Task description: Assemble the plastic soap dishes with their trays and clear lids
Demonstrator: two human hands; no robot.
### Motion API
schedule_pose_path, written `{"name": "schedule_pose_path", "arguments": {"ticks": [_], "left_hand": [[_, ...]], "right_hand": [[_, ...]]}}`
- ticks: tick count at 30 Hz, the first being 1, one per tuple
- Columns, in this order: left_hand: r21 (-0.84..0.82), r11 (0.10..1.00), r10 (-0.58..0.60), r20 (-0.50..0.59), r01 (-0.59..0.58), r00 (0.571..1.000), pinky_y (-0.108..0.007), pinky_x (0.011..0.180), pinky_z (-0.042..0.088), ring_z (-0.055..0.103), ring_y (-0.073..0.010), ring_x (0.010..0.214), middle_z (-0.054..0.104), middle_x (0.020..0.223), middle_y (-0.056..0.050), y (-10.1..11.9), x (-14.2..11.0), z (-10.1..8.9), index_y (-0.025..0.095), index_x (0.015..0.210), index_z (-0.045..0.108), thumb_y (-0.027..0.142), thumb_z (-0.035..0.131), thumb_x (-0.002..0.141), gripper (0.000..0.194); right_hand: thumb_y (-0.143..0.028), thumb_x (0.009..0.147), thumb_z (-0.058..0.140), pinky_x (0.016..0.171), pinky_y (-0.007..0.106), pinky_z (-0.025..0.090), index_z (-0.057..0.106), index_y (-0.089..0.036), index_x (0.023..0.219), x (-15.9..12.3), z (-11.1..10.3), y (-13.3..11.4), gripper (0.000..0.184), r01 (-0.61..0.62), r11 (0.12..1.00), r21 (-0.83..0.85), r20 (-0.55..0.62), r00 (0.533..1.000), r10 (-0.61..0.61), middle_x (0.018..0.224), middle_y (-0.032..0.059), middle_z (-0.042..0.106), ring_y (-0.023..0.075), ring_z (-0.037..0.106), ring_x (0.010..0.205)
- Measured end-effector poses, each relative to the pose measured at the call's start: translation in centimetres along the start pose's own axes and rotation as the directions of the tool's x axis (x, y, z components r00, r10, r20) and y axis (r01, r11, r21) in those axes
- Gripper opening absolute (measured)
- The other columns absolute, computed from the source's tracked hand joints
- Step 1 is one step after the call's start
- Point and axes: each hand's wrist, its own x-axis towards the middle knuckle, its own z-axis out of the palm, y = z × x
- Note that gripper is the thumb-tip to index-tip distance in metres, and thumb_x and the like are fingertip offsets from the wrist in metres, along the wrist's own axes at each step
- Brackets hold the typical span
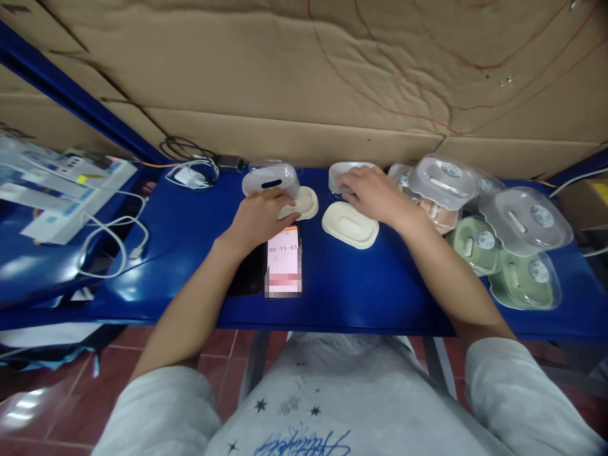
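Note:
My left hand [263, 215] is at a cream oval plate [308, 202], its thumb and fingers on either side of the plate's left end. Just behind stands a clear plastic cover [273, 177] with a dark slot. My right hand [370, 193] has its fingers bent over the near rim of a second clear cover [339, 172]; part of it is hidden by the hand. Below my right hand another cream oval plate [350, 225] lies flat on the blue table, with a raised outline in its middle.
Boxes with clear lids and green bases [522, 278] are grouped at the right, some stacked. A phone [284, 259] showing a timer lies near the front edge. A white charger [192, 177] with cables and a power strip [78, 199] are at the left. Cardboard [285, 76] walls the back.

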Motion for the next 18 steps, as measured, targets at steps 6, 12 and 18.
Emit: {"name": "schedule_pose_path", "arguments": {"ticks": [6,12,18], "left_hand": [[-0.121,0.986,0.123,0.031,-0.118,0.992,-0.048,0.105,0.057,0.072,-0.0330,0.117,0.076,0.120,-0.011,-0.2,0.4,0.3,0.025,0.113,0.082,0.043,0.068,0.103,0.025],[-0.111,0.986,0.134,0.063,-0.127,0.989,-0.051,0.102,0.057,0.074,-0.0341,0.112,0.079,0.112,-0.012,0.0,0.7,0.3,0.021,0.108,0.083,0.035,0.057,0.105,0.029],[-0.265,0.958,0.096,-0.066,-0.110,0.993,-0.042,0.094,0.057,0.073,-0.0290,0.106,0.077,0.113,-0.011,0.3,0.4,-0.9,0.019,0.117,0.076,0.036,0.050,0.109,0.032]], "right_hand": [[-0.041,0.099,0.072,0.074,0.033,0.045,0.077,-0.023,0.116,-0.9,-0.5,-2.8,0.025,-0.042,0.998,0.038,0.367,0.930,0.025,0.114,0.0096,0.081,0.0295,0.075,0.100],[-0.035,0.098,0.074,0.071,0.035,0.045,0.077,-0.023,0.117,-1.0,0.3,-3.8,0.023,-0.006,1.000,-0.019,0.382,0.924,0.012,0.119,0.0103,0.081,0.0326,0.076,0.106],[-0.015,0.094,0.069,0.065,0.034,0.039,0.074,-0.021,0.108,-1.4,0.2,-4.6,0.017,0.021,1.000,-0.006,0.397,0.918,-0.017,0.112,0.0120,0.079,0.0274,0.074,0.094]]}}
